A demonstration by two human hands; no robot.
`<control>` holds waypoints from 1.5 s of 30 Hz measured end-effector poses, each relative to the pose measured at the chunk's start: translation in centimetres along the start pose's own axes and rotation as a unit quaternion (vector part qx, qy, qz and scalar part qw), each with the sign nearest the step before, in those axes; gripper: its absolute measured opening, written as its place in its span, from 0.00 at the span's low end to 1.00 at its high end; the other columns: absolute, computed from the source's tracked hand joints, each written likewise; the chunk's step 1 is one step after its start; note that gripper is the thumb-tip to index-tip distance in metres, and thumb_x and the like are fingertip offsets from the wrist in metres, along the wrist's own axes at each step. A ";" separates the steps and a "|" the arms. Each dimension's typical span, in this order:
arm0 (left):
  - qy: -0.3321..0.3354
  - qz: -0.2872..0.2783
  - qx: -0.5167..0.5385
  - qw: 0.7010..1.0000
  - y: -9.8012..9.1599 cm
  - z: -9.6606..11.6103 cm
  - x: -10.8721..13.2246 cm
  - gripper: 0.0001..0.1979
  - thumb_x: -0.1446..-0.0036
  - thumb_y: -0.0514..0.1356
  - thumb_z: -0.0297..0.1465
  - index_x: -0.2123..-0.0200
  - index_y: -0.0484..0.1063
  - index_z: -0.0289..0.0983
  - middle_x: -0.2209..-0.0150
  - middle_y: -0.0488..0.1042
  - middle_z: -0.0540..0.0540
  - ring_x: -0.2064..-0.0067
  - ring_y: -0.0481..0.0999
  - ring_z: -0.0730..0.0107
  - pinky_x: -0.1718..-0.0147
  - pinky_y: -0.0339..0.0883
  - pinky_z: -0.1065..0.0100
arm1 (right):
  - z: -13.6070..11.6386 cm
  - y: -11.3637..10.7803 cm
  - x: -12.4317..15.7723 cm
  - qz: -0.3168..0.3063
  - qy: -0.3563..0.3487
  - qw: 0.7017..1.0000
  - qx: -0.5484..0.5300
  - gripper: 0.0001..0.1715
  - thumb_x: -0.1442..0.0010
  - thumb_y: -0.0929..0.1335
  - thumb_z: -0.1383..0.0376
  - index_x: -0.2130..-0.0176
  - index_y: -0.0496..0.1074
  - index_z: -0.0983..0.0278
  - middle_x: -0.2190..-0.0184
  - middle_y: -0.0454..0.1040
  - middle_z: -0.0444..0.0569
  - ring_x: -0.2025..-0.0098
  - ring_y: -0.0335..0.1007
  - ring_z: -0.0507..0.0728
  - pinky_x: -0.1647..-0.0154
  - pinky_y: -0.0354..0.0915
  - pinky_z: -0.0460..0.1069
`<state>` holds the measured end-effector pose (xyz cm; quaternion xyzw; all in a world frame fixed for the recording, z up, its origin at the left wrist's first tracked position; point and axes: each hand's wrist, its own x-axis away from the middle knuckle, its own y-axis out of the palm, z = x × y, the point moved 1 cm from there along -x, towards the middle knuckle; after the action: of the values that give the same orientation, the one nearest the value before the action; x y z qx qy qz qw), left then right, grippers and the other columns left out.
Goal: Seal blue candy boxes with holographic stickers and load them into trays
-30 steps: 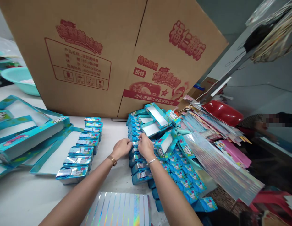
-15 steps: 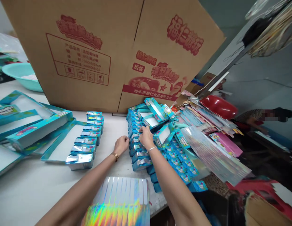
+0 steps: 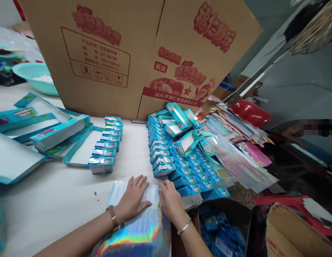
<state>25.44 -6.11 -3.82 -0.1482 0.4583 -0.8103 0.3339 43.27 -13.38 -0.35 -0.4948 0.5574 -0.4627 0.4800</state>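
A shiny rainbow holographic sticker sheet (image 3: 139,232), marked off in long narrow strips, lies at the table's near edge. My left hand (image 3: 134,195) rests flat on it, fingers spread. At the sheet's upper right corner my right hand (image 3: 171,201) has its fingertips pinched on the edge; whether a single strip is lifted there is hidden. Just beyond my hands stands a column of small blue candy boxes (image 3: 163,168), with more blue boxes (image 3: 191,179) packed beside it. Another column of boxes with silvery strips across their tops (image 3: 102,167) stands further left.
A big brown carton (image 3: 107,92) stands at the back. Open blue display trays (image 3: 60,132) pile up on the left, near a turquoise bowl (image 3: 34,80). Stacked holographic sheets (image 3: 241,164) lie right. Below the edge is a bin of blue boxes (image 3: 222,228). A person works at far right.
Both hands have come back from the column of boxes to the sticker sheet. My left hand has spread flat on it, and my right has closed at its corner. The view has shifted.
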 end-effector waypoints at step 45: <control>-0.234 0.155 0.235 0.931 -10.6 -4.7 -20.2 0.17 0.39 0.53 0.39 0.75 0.72 0.38 0.71 0.78 0.42 0.64 0.77 0.60 0.66 0.62 0.67 | 2.7 -6.4 -24.5 0.102 0.106 0.973 -0.180 0.12 0.35 0.62 0.63 0.70 0.68 0.63 0.69 0.72 0.49 0.63 0.68 0.57 0.61 0.60 0.49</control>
<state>33.37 14.32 3.92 -0.1783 0.1812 -0.7751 0.5784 47.87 10.42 7.56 -0.4616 0.7270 -0.3528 0.3660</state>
